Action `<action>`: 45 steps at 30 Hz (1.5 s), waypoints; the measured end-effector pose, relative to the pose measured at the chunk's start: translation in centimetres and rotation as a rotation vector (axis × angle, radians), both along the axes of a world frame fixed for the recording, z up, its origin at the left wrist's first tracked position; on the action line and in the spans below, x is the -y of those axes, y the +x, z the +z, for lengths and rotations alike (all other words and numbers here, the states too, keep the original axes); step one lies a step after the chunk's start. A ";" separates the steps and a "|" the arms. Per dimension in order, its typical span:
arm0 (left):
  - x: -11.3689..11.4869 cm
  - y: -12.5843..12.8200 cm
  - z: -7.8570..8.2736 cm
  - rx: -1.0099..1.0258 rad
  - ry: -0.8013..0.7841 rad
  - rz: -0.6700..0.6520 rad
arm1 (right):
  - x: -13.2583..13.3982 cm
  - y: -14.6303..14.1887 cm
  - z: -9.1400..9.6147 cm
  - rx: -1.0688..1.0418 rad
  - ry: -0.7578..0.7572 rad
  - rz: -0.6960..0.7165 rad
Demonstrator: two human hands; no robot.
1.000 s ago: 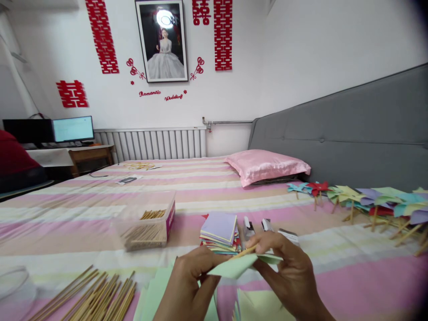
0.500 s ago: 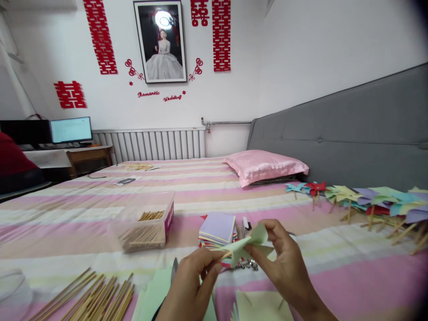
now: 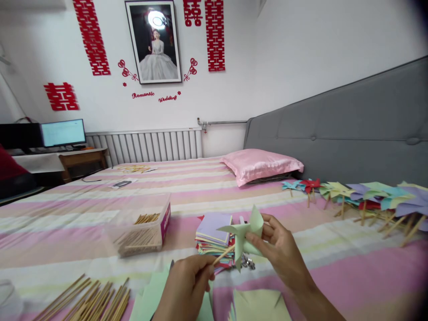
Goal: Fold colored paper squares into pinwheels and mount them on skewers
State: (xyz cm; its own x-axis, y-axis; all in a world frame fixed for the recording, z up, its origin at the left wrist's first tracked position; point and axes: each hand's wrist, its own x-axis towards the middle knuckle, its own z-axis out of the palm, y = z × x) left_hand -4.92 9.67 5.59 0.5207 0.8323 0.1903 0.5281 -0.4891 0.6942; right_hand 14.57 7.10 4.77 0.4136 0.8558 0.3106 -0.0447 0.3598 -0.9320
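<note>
A pale green paper pinwheel (image 3: 241,231) is held up in front of me over the bed. My right hand (image 3: 279,245) pinches its centre, thumb in front and fingers behind the blades. My left hand (image 3: 190,285) is closed on the thin wooden stick (image 3: 223,255) that runs up to the pinwheel. Behind the hands lies a stack of coloured paper squares (image 3: 214,229), lilac on top. Small shiny metal pieces (image 3: 247,262) lie beside it, partly hidden. Green paper sheets (image 3: 150,290) spread under my left hand, and cream paper squares (image 3: 261,305) lie below my right.
A clear plastic box (image 3: 143,232) of short sticks stands left of centre. Loose wooden sticks (image 3: 93,301) lie at the front left. Several finished pinwheels (image 3: 371,200) line the right side by the grey headboard (image 3: 351,129). A pink pillow (image 3: 264,162) rests farther back.
The pinwheel has turned so its blades now face me more openly, and more of the stick shows. My left hand has moved slightly down and left. The view has shifted a little.
</note>
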 end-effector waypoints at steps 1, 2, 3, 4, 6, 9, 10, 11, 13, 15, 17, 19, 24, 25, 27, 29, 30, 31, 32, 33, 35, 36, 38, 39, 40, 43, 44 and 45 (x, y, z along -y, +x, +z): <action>-0.1 0.0 -0.2 0.035 -0.030 -0.009 | 0.0 0.0 0.1 -0.035 0.001 -0.020; -0.2 0.0 -0.3 0.077 -0.055 -0.015 | 0.0 0.1 0.3 -0.068 0.003 -0.043; -0.4 0.0 -0.4 0.122 -0.079 -0.019 | 0.1 0.2 0.3 -0.099 0.007 -0.064; -0.4 0.0 -0.5 0.170 -0.109 -0.019 | 0.0 0.3 0.3 -0.129 0.012 -0.076; -0.5 0.1 -0.5 0.261 -0.183 -0.018 | 0.0 0.4 0.2 -0.173 0.009 -0.055; -0.5 0.4 -0.3 0.339 -0.277 -0.006 | -0.2 0.1 -0.3 -0.158 -0.056 0.089; -0.5 0.5 -0.3 0.348 -0.298 0.001 | -0.3 -0.1 -0.4 -0.143 -0.079 0.143; -0.5 0.6 -0.4 0.352 -0.315 0.003 | -0.3 -0.4 -0.5 -0.126 -0.094 0.190; -0.5 0.7 -0.5 0.355 -0.337 0.000 | -0.3 -1.0 -0.7 -0.092 -0.105 0.246; -0.5 0.7 -0.6 0.352 -0.336 -0.012 | -0.3 -1.3 -0.8 -0.052 -0.104 0.250; -0.5 0.7 -0.8 0.352 -0.333 -0.020 | -0.4 -1.3 -0.9 -0.027 -0.106 0.220; -0.4 0.6 -0.8 0.350 -0.331 -0.023 | -0.4 -1.2 -1.0 -0.019 -0.104 0.193; -0.4 0.5 -0.9 0.326 -0.327 -0.027 | -0.2 -1.0 -0.7 -0.078 -0.103 0.124; -0.4 0.5 -0.9 0.328 -0.323 -0.027 | -0.1 -1.0 -0.5 -0.097 -0.102 0.099; -0.4 0.5 -0.8 0.333 -0.316 -0.023 | 0.0 -0.9 -0.2 -0.123 -0.095 0.065; -0.4 0.6 -0.7 0.329 -0.322 -0.015 | 0.2 -0.7 0.0 -0.134 -0.092 0.062; -0.4 0.6 -0.7 0.325 -0.321 -0.009 | 0.2 -0.5 0.0 -0.134 -0.096 0.067; -0.4 0.7 -0.7 0.320 -0.319 -0.006 | 0.2 -0.4 0.0 -0.131 -0.099 0.070; -0.4 0.7 -0.7 0.317 -0.317 -0.004 | 0.2 -0.3 0.1 -0.130 -0.101 0.067; -0.4 0.7 -0.7 0.316 -0.313 -0.003 | 0.2 -0.2 0.1 -0.130 -0.097 0.058; -0.3 0.7 -0.7 0.315 -0.312 -0.005 | 0.2 -0.2 0.1 -0.130 -0.084 0.040; -0.3 0.6 -0.7 0.315 -0.314 -0.004 | 0.2 -0.2 0.2 -0.132 -0.076 0.032; -0.2 0.6 -0.6 0.316 -0.315 0.000 | 0.3 -0.3 0.2 -0.138 -0.064 0.021; -0.2 0.6 -0.5 0.316 -0.315 0.004 | 0.3 -0.3 0.2 -0.140 -0.061 0.014; -0.2 0.6 -0.5 0.318 -0.315 0.007 | 0.3 -0.3 0.2 -0.140 -0.059 0.003; -0.2 0.7 -0.3 0.323 -0.322 0.002 | 0.1 -0.2 0.1 -0.128 -0.054 -0.043; -0.2 0.7 -0.4 0.322 -0.324 -0.001 | 0.1 -0.2 0.1 -0.132 -0.039 -0.065; -0.2 0.7 -0.4 0.317 -0.320 0.001 | 0.0 -0.1 0.1 -0.143 -0.014 -0.093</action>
